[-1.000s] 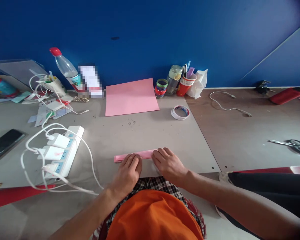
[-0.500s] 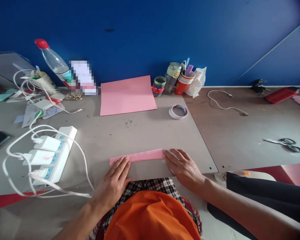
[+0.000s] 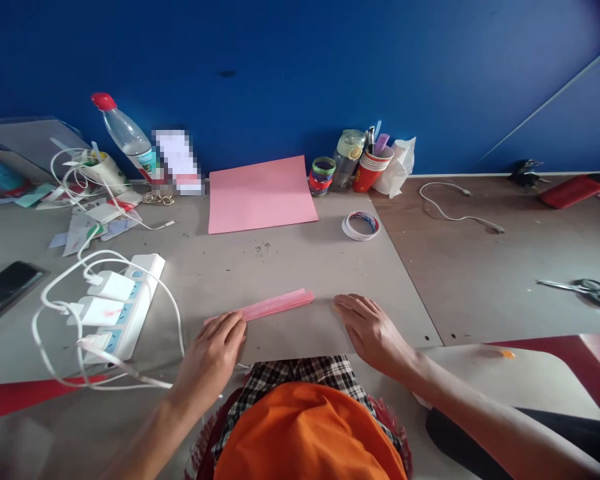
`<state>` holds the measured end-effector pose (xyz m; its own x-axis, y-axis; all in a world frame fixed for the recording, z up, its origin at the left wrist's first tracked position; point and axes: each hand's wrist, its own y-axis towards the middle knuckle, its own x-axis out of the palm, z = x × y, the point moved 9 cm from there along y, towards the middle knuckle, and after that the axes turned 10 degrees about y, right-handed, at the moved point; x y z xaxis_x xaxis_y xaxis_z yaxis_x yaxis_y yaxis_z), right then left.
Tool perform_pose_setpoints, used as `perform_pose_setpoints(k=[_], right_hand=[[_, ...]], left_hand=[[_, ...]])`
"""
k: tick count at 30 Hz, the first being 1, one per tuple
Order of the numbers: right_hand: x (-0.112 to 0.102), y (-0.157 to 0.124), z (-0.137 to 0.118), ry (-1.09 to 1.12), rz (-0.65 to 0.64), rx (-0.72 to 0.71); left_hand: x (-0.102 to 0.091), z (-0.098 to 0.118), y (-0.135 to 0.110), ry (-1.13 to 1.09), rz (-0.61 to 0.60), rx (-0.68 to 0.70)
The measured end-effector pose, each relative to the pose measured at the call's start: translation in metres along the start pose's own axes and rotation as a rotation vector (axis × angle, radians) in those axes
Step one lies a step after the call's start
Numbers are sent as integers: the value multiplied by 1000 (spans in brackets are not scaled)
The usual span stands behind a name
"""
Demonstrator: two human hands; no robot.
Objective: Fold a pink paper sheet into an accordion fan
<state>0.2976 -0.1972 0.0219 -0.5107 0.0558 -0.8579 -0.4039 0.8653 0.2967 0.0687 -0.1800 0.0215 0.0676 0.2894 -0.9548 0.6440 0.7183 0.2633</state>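
A narrow strip of folded pink paper [image 3: 277, 305] lies slanted on the desk near its front edge, its right end farther from me. My left hand [image 3: 219, 347] has its fingers closed over the strip's left part; that end is mostly hidden under them. Folded layers show along the strip's right end. To the right, my right hand [image 3: 373, 325] rests on the desk with outstretched fingers, apart from the strip and holding nothing. A flat pink sheet [image 3: 263, 195] is farther back by the blue wall.
A tape roll [image 3: 361, 226] lies right of the sheet. Scissors [image 3: 583, 287] and a white cable [image 3: 445, 215] are on the right. A power strip [image 3: 143, 287] with chargers and looping cords stands left. Bottles and a paper cup [image 3: 373, 170] line the wall.
The pink strip has shifted left and tilted, and looks narrower with folded layers showing. My right hand has come off its right end. The view has turned slightly.
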Motion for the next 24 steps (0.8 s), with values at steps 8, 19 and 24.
perform_pose_setpoints(k=[8, 19, 24], right_hand=[[-15, 36, -16, 170, 77, 8], [21, 34, 14, 809, -17, 536], [50, 47, -14, 1271, -140, 606]], left_hand=[[12, 5, 30, -28, -264, 23], [23, -28, 33, -849, -309, -596], [36, -9, 34, -1149, -411, -717]])
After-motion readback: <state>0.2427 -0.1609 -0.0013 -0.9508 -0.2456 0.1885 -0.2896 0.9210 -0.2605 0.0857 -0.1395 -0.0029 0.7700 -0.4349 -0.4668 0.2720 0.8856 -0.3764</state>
